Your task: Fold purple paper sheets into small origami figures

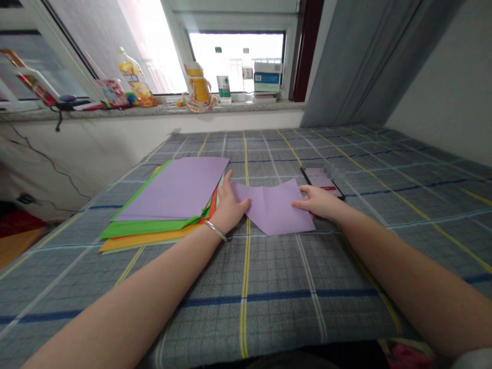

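Observation:
A folded lilac paper sheet [274, 207] lies on the grey checked cloth [269, 287] in the middle. My left hand [229, 205], with a silver bangle on its wrist, rests flat on the sheet's left edge, fingers stretched out. My right hand [319, 201] presses its fingertips on the sheet's right edge, fingers flat. To the left lies a stack of coloured paper [169, 202]: lilac on top, then green, red and orange below. My left hand touches the stack's right side.
A phone [323, 180] lies just behind my right hand. The windowsill [246, 106] at the back holds several bottles [223, 77], a yellow container [198, 84] and a box [267, 77]. A grey curtain [369, 61] hangs at the right.

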A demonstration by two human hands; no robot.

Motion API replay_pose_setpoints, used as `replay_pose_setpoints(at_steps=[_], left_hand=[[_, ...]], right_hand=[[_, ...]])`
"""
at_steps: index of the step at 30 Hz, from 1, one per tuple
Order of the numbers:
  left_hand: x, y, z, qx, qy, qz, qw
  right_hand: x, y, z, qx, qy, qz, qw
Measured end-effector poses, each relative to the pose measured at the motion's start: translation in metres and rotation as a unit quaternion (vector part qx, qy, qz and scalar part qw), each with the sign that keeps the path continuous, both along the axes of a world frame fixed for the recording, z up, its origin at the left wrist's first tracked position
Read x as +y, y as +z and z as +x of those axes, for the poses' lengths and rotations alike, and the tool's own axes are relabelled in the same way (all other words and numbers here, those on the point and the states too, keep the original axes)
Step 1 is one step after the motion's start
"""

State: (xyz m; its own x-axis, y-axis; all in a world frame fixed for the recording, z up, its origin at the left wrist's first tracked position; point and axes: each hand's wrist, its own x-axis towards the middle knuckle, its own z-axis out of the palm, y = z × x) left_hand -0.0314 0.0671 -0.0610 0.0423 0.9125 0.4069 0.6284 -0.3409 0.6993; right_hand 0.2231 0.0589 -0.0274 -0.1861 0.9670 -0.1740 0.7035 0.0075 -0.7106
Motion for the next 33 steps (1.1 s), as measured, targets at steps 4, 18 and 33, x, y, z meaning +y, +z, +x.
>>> replay_pose_setpoints(at_steps=[4, 18, 33], left_hand=[[-0.010, 0.002, 0.006, 0.179, 0.007, 0.023, 0.984], [-0.030, 0.014, 0.012, 0.410, -0.232, 0.029, 0.882], [-0.024, 0.020, 0.000, 0.427, -0.277, 0.026, 0.861]], right_hand=[[0.000, -0.003, -0.001, 0.019, -0.001, -0.022, 1.000], [-0.001, -0.002, 0.002, -0.026, -0.014, -0.008, 1.000], [-0.003, -0.002, 0.008, -0.032, 0.107, 0.015, 0.994]])
